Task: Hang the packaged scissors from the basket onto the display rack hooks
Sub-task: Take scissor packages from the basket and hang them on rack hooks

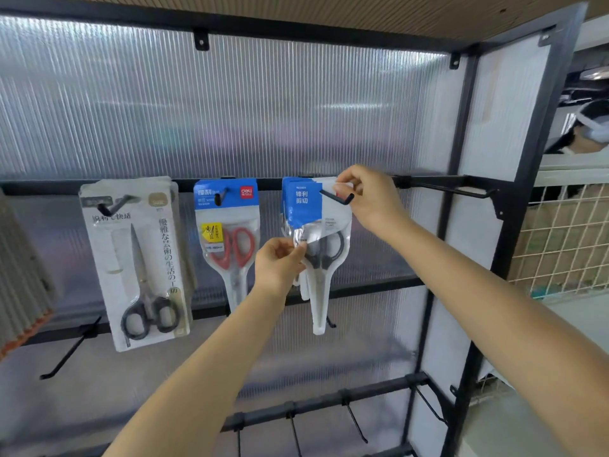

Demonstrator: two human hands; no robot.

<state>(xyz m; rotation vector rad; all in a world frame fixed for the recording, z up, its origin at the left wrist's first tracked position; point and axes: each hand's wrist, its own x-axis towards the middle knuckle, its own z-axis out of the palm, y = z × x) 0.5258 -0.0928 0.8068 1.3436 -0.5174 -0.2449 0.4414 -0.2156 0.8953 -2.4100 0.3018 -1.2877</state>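
While both hands work at the third hook of the display rack (461, 133), the far left edge shows a stack of grey ribbed material (19, 275) with an orange lower rim. Next along the black rail, a white pack of black-handled scissors (138, 262) hangs on its hook, tilted slightly. Just right of it hangs a blue-topped pack with red-handled scissors (227, 239).

Right of that, the left hand (280, 262) pinches the clear lower-left part of the packaged scissors (316, 225) between thumb and curled fingers, beside the black handles inside. This pack has a blue and white header and sits at the front of several like packs on the same hook (339, 197), whose upturned black tip pokes out through the header. The right hand (369, 196) pinches the header's upper right corner, fingers curled, touching the hook's tip.

Further right, a bare hook (458, 189) juts from the rail toward the rack's black upright. Lower rails carry more bare hooks. Beyond the frame stands a white wire grid (566, 239), and a person's head (593, 127) shows at the right edge.
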